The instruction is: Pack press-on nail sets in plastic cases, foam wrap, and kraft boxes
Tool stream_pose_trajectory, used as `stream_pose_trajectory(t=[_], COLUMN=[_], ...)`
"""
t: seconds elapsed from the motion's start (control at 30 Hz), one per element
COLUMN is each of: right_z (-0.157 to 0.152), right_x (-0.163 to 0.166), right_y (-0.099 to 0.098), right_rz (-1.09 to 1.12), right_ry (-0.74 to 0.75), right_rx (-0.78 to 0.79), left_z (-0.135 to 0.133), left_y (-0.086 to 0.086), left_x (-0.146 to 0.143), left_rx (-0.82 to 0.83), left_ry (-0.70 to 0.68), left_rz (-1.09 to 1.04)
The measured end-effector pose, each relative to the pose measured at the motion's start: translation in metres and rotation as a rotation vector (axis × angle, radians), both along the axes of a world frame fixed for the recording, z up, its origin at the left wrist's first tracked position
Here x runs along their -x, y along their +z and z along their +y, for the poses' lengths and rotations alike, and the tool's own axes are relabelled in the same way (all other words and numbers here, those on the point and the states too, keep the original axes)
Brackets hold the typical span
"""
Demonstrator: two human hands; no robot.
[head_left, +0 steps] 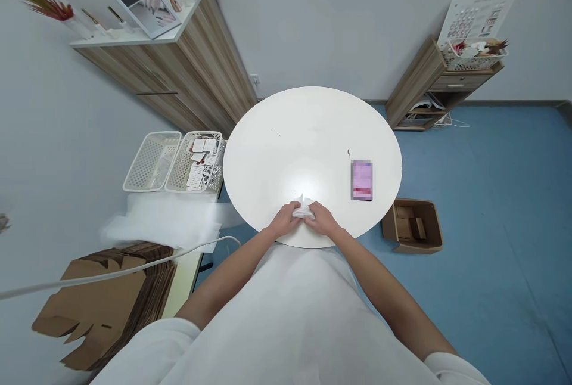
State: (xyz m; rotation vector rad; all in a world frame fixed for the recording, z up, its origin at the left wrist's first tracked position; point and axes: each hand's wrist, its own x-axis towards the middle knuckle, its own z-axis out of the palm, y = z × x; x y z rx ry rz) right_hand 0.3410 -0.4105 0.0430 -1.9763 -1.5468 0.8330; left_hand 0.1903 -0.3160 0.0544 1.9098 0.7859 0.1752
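Two hands meet at the near rim of the round table (308, 129): left hand (285, 220) and right hand (322, 221) both closed on a small crumpled white piece (302, 211). Risk, as I judge it: this close to the edge, a loose pinch drops it into the lap. Well apart to the right, pink box (361, 179), face blurred, nothing legible. Far wall chart (478, 15) too small to read.

smock (295, 313): white, loose | sleeves (156, 343): short, white, ending near elbows | forearms (223, 278): bare
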Motion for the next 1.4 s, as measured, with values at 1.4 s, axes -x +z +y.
stream_pose_trajectory(t=[1.4], right_z=[-0.005], right_x=[-0.002], right_y=[-0.024], right_rz=[0.515], right_ry=[-0.690], right_rx=[0.098], left_z=[0.011], left_y=[-0.030], left_x=[-0.030], left_rx=[0.367], left_ry=[0.706], left_rz=[0.331])
